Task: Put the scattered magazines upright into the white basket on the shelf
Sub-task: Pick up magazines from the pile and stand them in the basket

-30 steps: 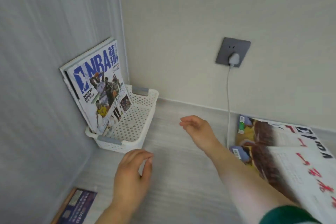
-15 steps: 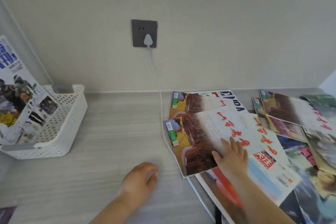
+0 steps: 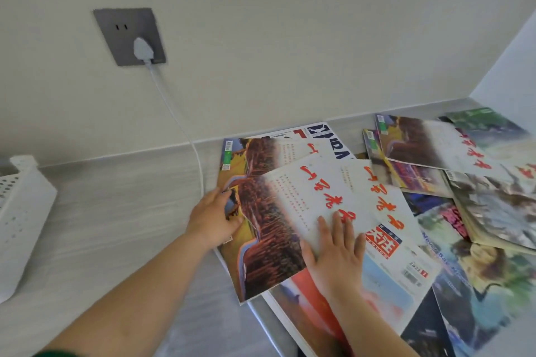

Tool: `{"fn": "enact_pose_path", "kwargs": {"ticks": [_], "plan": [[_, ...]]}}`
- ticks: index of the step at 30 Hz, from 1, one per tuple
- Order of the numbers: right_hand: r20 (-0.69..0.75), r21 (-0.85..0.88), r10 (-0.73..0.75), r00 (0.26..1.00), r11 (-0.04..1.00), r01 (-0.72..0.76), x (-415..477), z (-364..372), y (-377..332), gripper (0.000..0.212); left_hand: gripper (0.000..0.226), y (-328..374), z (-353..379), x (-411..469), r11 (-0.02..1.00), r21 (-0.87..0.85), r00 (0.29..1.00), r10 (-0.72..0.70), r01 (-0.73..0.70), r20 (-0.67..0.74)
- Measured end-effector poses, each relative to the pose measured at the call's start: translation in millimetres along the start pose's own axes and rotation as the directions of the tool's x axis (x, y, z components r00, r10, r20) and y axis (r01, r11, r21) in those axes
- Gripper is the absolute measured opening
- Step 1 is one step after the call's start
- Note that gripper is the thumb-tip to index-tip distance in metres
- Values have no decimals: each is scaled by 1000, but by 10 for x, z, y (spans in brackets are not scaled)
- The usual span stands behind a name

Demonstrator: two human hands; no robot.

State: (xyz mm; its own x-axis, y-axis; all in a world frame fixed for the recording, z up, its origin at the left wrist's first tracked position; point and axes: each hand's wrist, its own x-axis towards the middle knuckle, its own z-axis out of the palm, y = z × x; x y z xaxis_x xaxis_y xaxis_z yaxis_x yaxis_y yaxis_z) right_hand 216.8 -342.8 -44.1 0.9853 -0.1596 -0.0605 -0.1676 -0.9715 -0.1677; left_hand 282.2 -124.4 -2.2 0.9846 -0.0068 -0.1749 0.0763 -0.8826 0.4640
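white basket [image 3: 26, 211] well left of my left hand | left hand [image 3: 213, 219] grips the top magazine [image 3: 278, 229] by its left edge | right hand [image 3: 336, 252] flat, fingers spread, on its cover | other magazines [image 3: 435, 147] right of that hand

1. Back wall [image 3: 290, 23]: plain off-white, matt, filling the view in front of me.
2. Socket plate [image 3: 113, 40]: dark grey square, set in that wall up to my left.
3. Plug [image 3: 142, 48]: white, seated in the plate's lower outlet.
4. Cable [image 3: 191, 142]: white, hanging from the plug in a curve down to the shelf.
5. Shelf [image 3: 121, 211]: pale grey wood grain, running left to right beneath me.
6. Trim strip [image 3: 116, 155]: light grey, along the joint of wall and shelf.
7. Side panel [image 3: 510, 60]: white, closing the corner at my right and brighter than the back wall.
8. Light: soft and even, with no hard shadows.
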Motion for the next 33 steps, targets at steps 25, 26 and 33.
{"fn": "enact_pose_path", "kwargs": {"ticks": [25, 26, 33], "plan": [[-36, 604, 188, 981, 787, -129, -5, -320, -118, 72, 16, 32, -499, -417, 950, -302, 985, 32, -82, -167], [-7, 728, 255, 967, 665, -170, 17, -401, -155, 74, 23, -4, -542, -492, 928, -358, 981, 31, -100, -194], [124, 974, 137, 983, 170, -147, 166, -868, -688, 64, 39, -425, -893, -1059, 744, -641, 916, -99, -191, -388]]}}
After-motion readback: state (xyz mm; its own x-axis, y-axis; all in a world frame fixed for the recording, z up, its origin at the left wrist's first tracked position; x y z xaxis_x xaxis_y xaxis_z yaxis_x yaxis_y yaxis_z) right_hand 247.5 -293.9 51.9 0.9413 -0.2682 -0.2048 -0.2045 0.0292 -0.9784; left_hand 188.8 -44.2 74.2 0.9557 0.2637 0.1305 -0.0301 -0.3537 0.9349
